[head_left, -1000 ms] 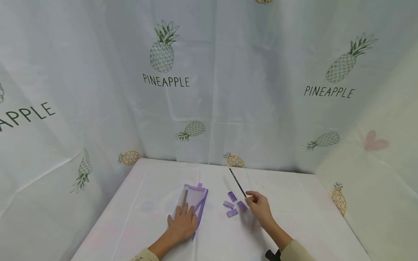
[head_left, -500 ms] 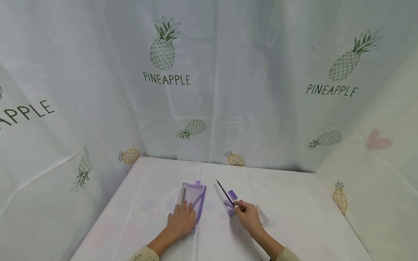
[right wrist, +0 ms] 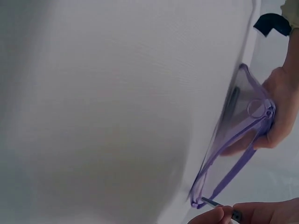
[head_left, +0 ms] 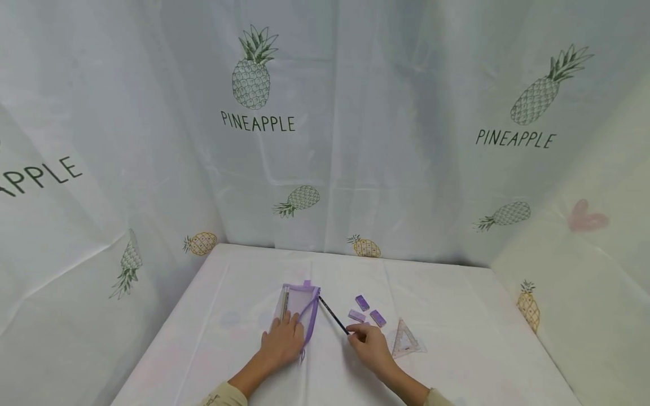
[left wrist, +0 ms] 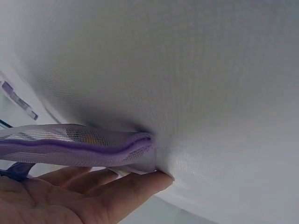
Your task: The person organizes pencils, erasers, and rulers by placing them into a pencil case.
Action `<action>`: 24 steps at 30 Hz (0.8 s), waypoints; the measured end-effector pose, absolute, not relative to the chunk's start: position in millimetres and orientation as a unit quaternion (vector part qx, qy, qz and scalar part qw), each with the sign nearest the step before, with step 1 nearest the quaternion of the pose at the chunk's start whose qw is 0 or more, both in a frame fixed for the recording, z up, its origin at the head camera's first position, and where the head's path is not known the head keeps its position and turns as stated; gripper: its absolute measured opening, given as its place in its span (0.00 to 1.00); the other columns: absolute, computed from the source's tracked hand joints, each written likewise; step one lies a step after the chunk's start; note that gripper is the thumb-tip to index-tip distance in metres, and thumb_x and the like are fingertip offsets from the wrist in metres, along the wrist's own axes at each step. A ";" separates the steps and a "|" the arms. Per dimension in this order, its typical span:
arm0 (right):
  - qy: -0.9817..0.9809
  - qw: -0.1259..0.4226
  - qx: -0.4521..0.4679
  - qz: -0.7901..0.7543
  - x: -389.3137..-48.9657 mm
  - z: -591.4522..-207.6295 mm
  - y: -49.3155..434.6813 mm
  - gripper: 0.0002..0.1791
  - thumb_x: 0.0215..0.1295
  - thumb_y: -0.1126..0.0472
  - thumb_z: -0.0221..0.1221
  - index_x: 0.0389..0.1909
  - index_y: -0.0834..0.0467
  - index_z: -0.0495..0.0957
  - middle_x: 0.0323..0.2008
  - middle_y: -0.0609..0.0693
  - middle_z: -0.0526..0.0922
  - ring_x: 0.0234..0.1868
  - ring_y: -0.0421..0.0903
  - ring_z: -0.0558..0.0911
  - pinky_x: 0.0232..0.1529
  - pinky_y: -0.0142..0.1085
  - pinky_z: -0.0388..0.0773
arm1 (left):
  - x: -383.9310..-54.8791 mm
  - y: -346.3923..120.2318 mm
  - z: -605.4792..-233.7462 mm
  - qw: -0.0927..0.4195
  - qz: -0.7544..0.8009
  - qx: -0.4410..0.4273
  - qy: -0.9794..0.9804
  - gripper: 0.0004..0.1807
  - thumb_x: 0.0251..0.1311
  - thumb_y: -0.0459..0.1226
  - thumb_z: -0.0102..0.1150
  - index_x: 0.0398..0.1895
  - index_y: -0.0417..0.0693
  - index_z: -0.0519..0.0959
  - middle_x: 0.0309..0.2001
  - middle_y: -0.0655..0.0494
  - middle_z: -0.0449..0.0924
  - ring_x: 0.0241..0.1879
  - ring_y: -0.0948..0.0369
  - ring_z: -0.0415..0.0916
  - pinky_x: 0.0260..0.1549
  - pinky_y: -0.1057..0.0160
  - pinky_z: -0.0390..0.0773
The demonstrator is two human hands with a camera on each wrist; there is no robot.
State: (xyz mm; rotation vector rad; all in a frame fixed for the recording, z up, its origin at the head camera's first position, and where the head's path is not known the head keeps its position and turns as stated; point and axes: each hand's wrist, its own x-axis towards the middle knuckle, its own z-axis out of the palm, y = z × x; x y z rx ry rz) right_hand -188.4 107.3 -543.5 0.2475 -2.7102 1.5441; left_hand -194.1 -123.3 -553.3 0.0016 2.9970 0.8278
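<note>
A purple mesh zip pouch [head_left: 313, 322] lies flat on the table, its zip side parted on the right. My left hand [head_left: 281, 341] rests on the pouch's lower part with extended fingers. Slim pencils [head_left: 285, 299] show through the mesh beyond those fingers. My right hand [head_left: 372, 348] pinches a dark pencil [head_left: 333, 316] near one end, between thumb and fingers. The pencil's other end meets the pouch's opening at the upper right corner. In the right wrist view, the pencil [right wrist: 210, 201] reaches just to the mouth of the pouch [right wrist: 233, 170].
Several small purple eraser-like blocks [head_left: 362, 303] lie right of the pouch, one partly hidden by my right hand. A clear triangular set square [head_left: 406, 343] is just right of that hand. Pineapple-print curtains [head_left: 396, 141] enclose the white-covered table [head_left: 442, 304].
My right hand has carried the pencil left and toward me, from above the blocks to the pouch's opening. The set square has come into view. My left hand has stayed on the pouch.
</note>
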 end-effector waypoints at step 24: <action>-0.829 0.011 0.066 0.555 -204.3 -551.8 22.4 0.05 0.54 0.66 0.69 0.29 0.64 0.83 0.22 0.48 0.84 0.21 0.33 0.76 0.21 0.24 0.74 | -185.6 -123.0 -546.1 0.018 0.312 0.006 0.950 0.28 0.75 0.44 0.32 0.72 0.44 0.66 0.72 0.37 0.62 0.71 0.32 0.56 0.58 0.19 0.52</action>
